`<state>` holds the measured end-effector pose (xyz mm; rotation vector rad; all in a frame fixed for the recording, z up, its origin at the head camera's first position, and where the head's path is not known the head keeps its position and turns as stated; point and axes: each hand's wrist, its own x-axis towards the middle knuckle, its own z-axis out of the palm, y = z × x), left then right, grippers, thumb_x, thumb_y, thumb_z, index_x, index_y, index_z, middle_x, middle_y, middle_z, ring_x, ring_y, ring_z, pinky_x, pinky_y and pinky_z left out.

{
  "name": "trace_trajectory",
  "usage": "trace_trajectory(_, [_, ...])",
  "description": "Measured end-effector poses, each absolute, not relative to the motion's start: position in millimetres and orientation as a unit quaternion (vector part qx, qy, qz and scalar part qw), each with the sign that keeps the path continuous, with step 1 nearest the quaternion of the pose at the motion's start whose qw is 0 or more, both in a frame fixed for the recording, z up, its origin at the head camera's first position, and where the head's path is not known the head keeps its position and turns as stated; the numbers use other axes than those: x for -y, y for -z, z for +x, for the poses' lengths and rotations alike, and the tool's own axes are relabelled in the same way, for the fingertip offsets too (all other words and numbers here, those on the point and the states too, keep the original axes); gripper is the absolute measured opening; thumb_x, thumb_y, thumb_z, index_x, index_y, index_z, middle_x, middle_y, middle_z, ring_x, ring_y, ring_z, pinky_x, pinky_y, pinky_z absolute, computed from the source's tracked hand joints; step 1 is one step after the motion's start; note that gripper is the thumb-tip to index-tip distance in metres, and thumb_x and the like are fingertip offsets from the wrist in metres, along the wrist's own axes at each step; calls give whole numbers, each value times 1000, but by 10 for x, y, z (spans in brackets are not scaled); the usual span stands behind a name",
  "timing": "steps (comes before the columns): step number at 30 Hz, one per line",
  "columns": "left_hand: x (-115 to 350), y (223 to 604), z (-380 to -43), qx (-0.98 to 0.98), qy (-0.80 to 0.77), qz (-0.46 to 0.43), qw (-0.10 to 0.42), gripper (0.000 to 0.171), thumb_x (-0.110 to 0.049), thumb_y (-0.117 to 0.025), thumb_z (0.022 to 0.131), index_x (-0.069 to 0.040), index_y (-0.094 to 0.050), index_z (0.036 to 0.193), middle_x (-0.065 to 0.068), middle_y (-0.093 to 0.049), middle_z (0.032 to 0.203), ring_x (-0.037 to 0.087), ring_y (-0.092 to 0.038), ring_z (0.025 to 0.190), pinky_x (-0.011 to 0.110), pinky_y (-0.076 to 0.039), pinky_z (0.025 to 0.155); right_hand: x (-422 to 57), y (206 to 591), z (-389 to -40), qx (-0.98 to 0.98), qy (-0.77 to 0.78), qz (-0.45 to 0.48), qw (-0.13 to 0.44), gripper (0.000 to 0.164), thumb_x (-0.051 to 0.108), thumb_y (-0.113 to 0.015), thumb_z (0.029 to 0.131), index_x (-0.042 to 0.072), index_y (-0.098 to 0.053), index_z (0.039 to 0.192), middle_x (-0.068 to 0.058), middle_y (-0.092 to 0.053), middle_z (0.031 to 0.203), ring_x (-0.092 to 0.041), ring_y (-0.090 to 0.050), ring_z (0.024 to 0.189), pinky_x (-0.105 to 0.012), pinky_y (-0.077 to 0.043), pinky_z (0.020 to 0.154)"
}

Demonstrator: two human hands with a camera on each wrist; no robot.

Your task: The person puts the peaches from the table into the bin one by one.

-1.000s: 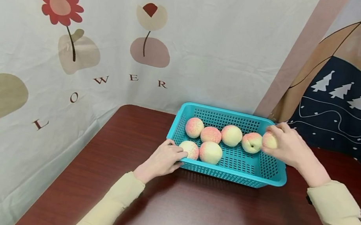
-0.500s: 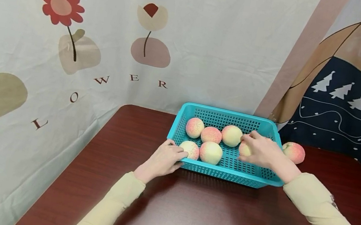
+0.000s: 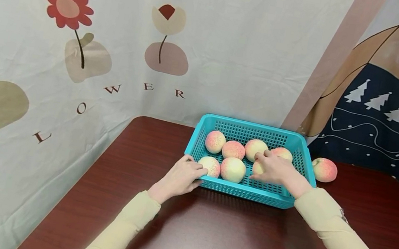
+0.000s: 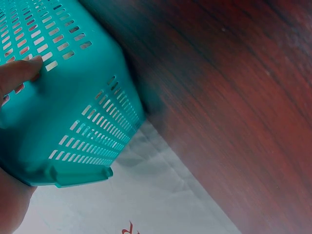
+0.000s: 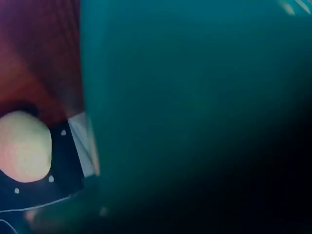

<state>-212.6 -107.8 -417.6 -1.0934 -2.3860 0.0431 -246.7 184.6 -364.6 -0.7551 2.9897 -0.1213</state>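
A turquoise plastic basket point(image 3: 251, 193) with slotted walls stands on the table. My left hand point(image 3: 179, 177) grips its front left corner, fingers over the rim near a pale pink-speckled peach point(image 3: 209, 166). In the left wrist view the thumb point(image 4: 22, 73) presses the outer wall. Inside the basket my right hand point(image 3: 278, 171) holds a peach point(image 3: 258, 168), mostly covered by the fingers. Just left of it lies a larger yellowish peach point(image 3: 233, 170). Along the back are several more, among them a pink peach point(image 3: 233, 150) and one point(image 3: 282, 153) behind my right hand.
One red-and-yellow peach point(image 3: 324, 169) lies on the dark wooden table point(image 3: 219, 242), just outside the basket's right end. A printed cloth point(image 3: 241, 61) hangs behind the table. The basket's wall point(image 5: 170, 97) fills much of the right wrist view, blurred.
My right hand has carried the peach left and nearer, from over the basket's right end to beside the front peaches. The peach on the table has come into view. My left hand stays put.
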Motion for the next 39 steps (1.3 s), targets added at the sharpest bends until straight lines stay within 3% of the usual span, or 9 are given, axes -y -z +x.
trace_trajectory(4, [1081, 4179, -2127, 878, -16, -401, 259, 27, -29, -74, 74, -18, -49, 72, -7, -52, 62, 7, -58, 64, 29, -39, 82, -1815, 3732, -2478, -965, 40, -254, 46, 54, 45, -69, 75, 9, -51, 111, -14, -48, 96, -20, -49, 66, -29, -39, 52])
trace_trajectory(9, [1074, 4183, -2126, 878, -14, -403, 259, 28, -28, -75, 74, -18, -49, 71, -7, -52, 62, 7, -59, 64, 30, -40, 82, -1796, 3875, -2477, -962, 24, -272, 28, 55, 47, -70, 74, 10, -54, 111, -14, -51, 98, -22, -51, 75, -33, -44, 58])
trace_trajectory(17, [1070, 4187, -2127, 878, -13, -403, 258, 27, -28, -74, 74, -19, -49, 71, -8, -51, 62, 7, -59, 65, 30, -40, 82, -1763, 4057, -2483, -947, 55, -316, -7, 36, 27, -69, 77, 6, -54, 102, -18, -53, 101, -21, -52, 68, -35, -42, 62])
trace_trajectory(22, [1075, 4188, -2128, 876, -10, -405, 261, 27, -27, -74, 74, -18, -49, 70, -8, -51, 62, 7, -59, 65, 29, -39, 82, -1763, 4055, -2476, -945, 64, -320, -12, 35, 24, -69, 77, 6, -54, 103, -18, -52, 100, -22, -51, 69, -36, -42, 63])
trace_trajectory(29, [1077, 4188, -2124, 876, -10, -404, 263, 28, -28, -75, 73, -18, -49, 71, -7, -52, 62, 7, -59, 65, 29, -40, 82, -1765, 3991, -2442, -951, 74, -300, 34, 48, 35, -68, 80, 8, -52, 116, -21, -50, 108, -27, -53, 74, -42, -45, 69])
trace_trajectory(39, [1067, 4188, -2136, 875, -9, -405, 265, 28, -27, -75, 74, -18, -49, 71, -7, -52, 61, 7, -59, 63, 29, -40, 81, -1862, 3642, -2391, -964, 87, -237, 78, 60, 48, -56, 86, 14, -43, 132, -18, -43, 125, -26, -55, 90, -34, -44, 60])
